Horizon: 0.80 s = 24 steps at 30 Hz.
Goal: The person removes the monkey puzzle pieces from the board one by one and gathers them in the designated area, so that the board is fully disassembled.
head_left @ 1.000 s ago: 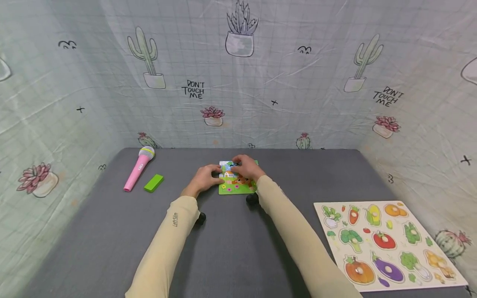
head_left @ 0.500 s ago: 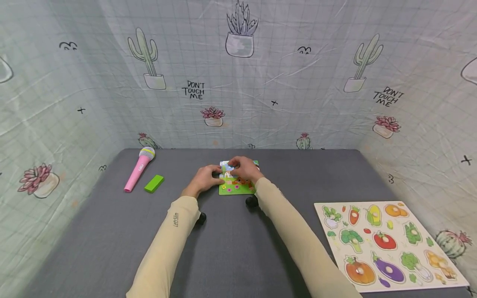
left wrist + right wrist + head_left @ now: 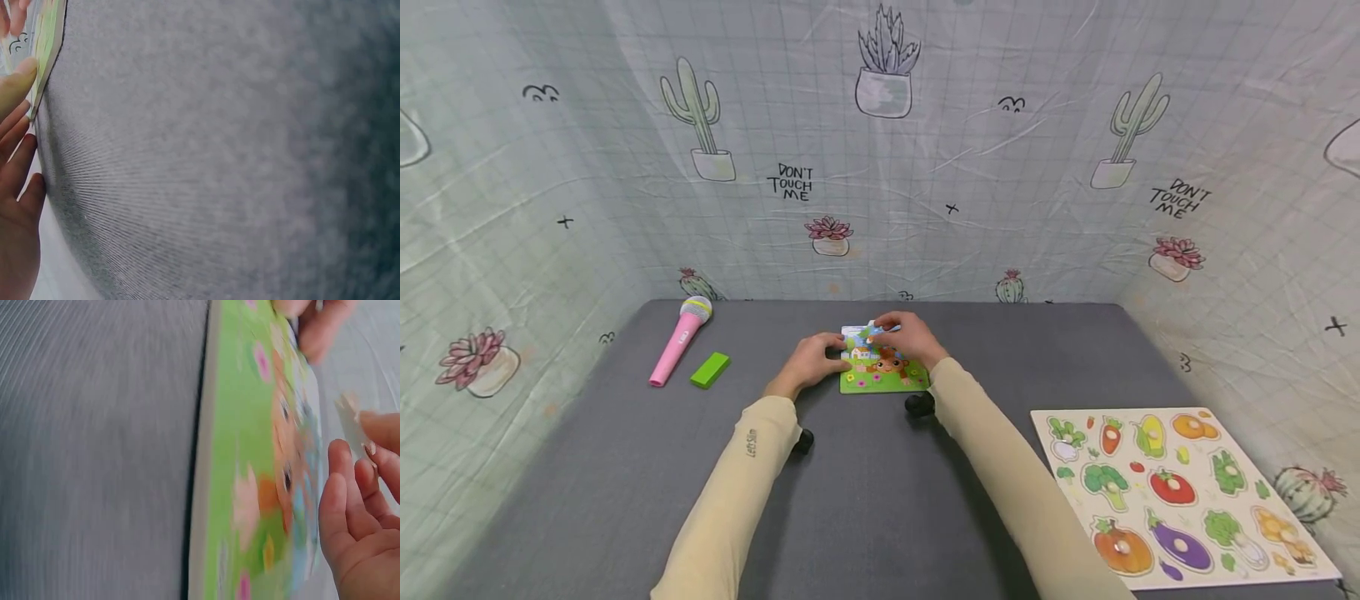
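A small jigsaw puzzle point(image 3: 868, 383) with a monkey, a house and flowers on green lies flat toward the back of the table. My left hand point(image 3: 808, 360) grips its left edge, the thumb at the near side and the fingers farther back. The left wrist view shows that thumb point(image 3: 26, 67) against the puzzle's edge. Over the puzzle's far part, my right hand point(image 3: 913, 336) pinches a small thin puzzle piece point(image 3: 351, 422) between thumb and fingertips. The piece is tilted and apart from the board in the right wrist view. The right hand hides the puzzle's far right part.
Off to the left lie a pink toy microphone point(image 3: 676, 343) and a green block point(image 3: 710, 370). A wooden vegetable peg puzzle point(image 3: 1138, 525) covers the right front of the grey table point(image 3: 865, 500). A printed cloth point(image 3: 955, 250) hangs behind and at both sides.
My right hand has moved right with a piece in its fingertips, uncovering more of the monkey picture. The left hand keeps its place at the puzzle's left edge.
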Tool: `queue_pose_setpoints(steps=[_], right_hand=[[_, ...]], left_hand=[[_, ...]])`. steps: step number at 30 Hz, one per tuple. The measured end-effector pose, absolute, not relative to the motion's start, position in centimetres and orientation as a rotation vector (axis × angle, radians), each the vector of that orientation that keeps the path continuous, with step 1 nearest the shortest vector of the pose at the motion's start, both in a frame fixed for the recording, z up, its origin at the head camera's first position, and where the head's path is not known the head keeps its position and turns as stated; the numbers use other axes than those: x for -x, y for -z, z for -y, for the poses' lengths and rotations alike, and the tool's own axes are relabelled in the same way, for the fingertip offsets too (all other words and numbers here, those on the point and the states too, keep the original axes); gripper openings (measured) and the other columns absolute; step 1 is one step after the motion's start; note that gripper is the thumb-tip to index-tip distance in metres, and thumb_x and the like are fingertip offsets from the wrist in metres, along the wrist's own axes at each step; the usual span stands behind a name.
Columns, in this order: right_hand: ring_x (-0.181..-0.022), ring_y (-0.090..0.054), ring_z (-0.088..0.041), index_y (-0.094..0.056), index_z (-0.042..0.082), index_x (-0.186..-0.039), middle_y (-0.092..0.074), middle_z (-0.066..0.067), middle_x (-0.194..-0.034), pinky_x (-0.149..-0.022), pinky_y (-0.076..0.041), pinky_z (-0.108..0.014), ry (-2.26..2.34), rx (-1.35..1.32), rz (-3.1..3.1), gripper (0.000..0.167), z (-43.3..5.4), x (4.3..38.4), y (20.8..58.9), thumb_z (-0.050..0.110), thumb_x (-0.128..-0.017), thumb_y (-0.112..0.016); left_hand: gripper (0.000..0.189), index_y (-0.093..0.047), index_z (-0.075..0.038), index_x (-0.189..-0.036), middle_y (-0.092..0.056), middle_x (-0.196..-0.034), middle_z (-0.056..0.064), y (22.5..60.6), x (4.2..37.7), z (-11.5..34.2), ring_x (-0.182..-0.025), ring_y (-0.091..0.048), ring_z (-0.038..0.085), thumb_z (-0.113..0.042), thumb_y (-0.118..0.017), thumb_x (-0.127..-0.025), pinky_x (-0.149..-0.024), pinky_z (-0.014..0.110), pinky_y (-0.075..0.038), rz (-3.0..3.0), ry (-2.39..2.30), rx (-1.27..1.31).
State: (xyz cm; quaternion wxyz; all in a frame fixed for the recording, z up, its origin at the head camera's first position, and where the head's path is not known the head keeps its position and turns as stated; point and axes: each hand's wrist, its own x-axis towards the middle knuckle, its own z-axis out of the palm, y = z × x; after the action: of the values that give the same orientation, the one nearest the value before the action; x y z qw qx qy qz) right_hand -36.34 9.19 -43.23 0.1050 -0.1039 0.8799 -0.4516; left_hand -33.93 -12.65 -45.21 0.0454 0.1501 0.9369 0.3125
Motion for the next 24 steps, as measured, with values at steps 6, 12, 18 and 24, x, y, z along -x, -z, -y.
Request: queue_pose_setpoints(steps=[6,12,18,24], right_hand=[[-0.104,-0.055,-0.027,-0.064,0.007,-0.123,-0.056,-0.013,-0.119,-0.085,-0.052,-0.041,1.486,0.166,-2.570,0.031,-12.9,36.4,43.3,0.018,-0.094,-0.066],[-0.104,-0.057,-0.032,-0.061,0.004,-0.127,-0.056,-0.018,-0.125,-0.084,-0.051,-0.044,1.491,0.014,-2.634,0.031,-17.7,36.7,43.4,0.008,-0.097,-0.059],[-0.114,-0.055,-0.035,-0.056,0.006,-0.135,-0.050,-0.020,-0.138,-0.090,-0.050,-0.047,1.385,-0.114,-2.694,0.037,-21.4,37.1,43.8,0.009,-0.098,-0.058],[-0.119,-0.052,-0.036,-0.057,0.006,-0.135,-0.050,-0.021,-0.140,-0.094,-0.049,-0.048,1.284,-0.088,-2.715,0.037,-22.5,37.4,44.0,0.010,-0.098,-0.059]], left_hand=[[0.044,-0.066,0.000,-0.124,-0.051,-0.143,0.015,45.4,34.0,12.8,-0.136,-0.041,0.033,-0.021,-0.076,-0.087,-0.115,0.046,-0.032,-2.877,-0.937,-0.488],[0.046,-0.064,0.000,-0.127,-0.050,-0.144,0.014,45.3,34.1,13.0,-0.137,-0.040,0.034,-0.022,-0.074,-0.088,-0.114,0.048,-0.032,-2.856,-0.921,-0.494],[0.048,-0.063,-0.002,-0.130,-0.048,-0.146,0.012,45.2,33.9,13.0,-0.139,-0.038,0.033,-0.023,-0.074,-0.089,-0.115,0.047,-0.030,-2.827,-0.926,-0.464],[0.048,-0.063,-0.003,-0.130,-0.048,-0.146,0.012,45.2,34.0,12.7,-0.139,-0.037,0.032,-0.023,-0.074,-0.088,-0.115,0.047,-0.030,-2.825,-0.941,-0.468]])
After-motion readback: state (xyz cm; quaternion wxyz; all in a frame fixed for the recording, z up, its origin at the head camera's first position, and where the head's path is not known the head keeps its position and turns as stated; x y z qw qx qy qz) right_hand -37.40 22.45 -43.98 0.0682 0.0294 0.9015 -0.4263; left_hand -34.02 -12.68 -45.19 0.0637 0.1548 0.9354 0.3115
